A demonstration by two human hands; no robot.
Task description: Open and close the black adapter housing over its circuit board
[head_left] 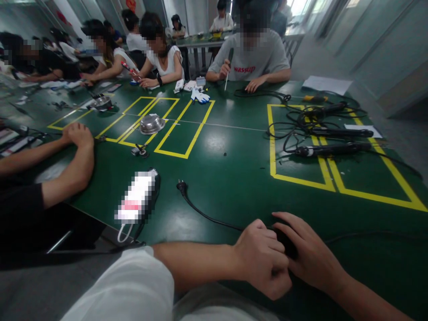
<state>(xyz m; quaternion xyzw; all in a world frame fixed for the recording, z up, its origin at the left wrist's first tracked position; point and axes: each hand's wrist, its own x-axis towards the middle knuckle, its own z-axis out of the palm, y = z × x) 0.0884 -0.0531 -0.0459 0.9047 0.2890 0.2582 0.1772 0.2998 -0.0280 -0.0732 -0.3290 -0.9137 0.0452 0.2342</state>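
My left hand (264, 258) is closed in a fist near the table's front edge; whatever its fingers hold is hidden. A black power cord (207, 217) with a two-pin plug (181, 186) runs across the table and passes behind this fist. Beside it, my right hand (309, 252) curves over a dark rounded object (286, 240), its index finger fairly straight. That object sits between both hands, too dark and covered to name. Another stretch of black cord (364, 233) leads off to the right.
A lit phone (137, 196) with a white cable lies at left, near a co-worker's forearms (75, 156). A metal bowl (152, 124) sits within yellow tape markings (172, 154). Black corded tools (334, 148) and tangled cables lie at right. Another person (250, 58) sits opposite, holding a screwdriver (228, 67).
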